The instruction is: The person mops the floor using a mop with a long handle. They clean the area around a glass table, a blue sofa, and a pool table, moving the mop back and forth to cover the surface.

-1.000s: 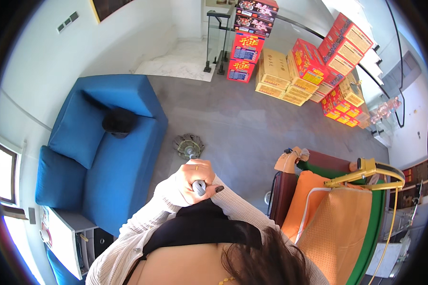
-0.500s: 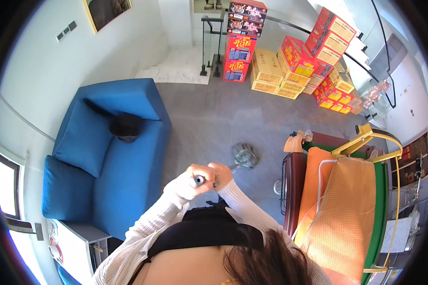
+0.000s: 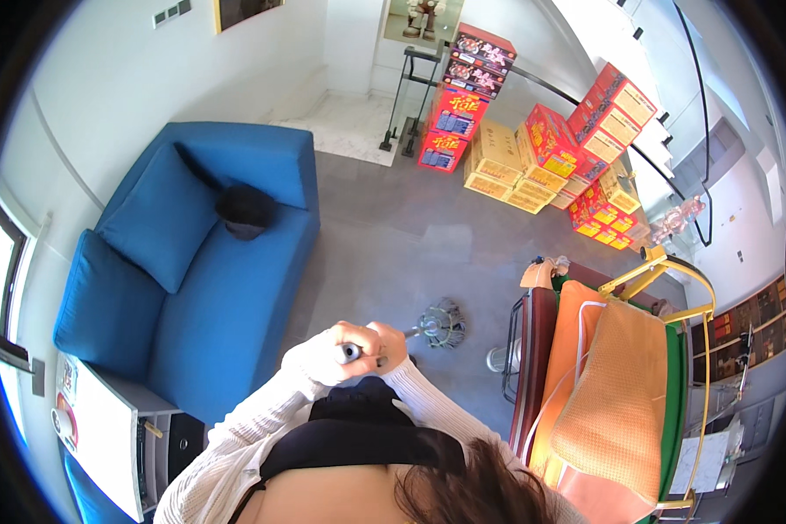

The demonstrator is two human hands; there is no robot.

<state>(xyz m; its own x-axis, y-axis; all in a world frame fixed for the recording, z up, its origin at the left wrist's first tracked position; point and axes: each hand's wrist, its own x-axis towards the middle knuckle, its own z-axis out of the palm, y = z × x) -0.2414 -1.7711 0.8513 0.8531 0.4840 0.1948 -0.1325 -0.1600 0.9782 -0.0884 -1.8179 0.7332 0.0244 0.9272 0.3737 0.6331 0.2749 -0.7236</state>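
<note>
Grey floor [image 3: 371, 253], smooth and faintly reflective, bears the strings of a mop [image 3: 444, 324] in front of the person, slightly right of centre, between the blue sofa [image 3: 223, 314] and the furniture under an orange cover [image 3: 616, 393]. The mop head appears to rest on the surface, its strands splayed in a rough ring, as would be consistent with pressure through the shaft.

Left hand [image 3: 323, 351]: fingers curled round the upper handle [image 3: 350, 353], whose round end shows beside the knuckles and points toward the viewer. Right hand [image 3: 390, 344]: wrapped close against the left, further along the same shaft; its palm side is hidden. Neither hand is spread. The paired hold probably gives one hand the pivot and the other the steering; how firmly each squeezes cannot be told.

The shaft slopes away from the body, presumably to give reach without stooping. Stacked cartons [image 3: 498, 166] are grouped near the stair railing, flush together, which apparently leaves the middle of the floor passable. One dark, soft-looking item [image 3: 245, 211] sits on the sofa seat, off the ground; its kind cannot be determined. One pale cylindrical object [image 3: 502, 359] stands just beside the covered furniture, well apart from the sofa.
</note>
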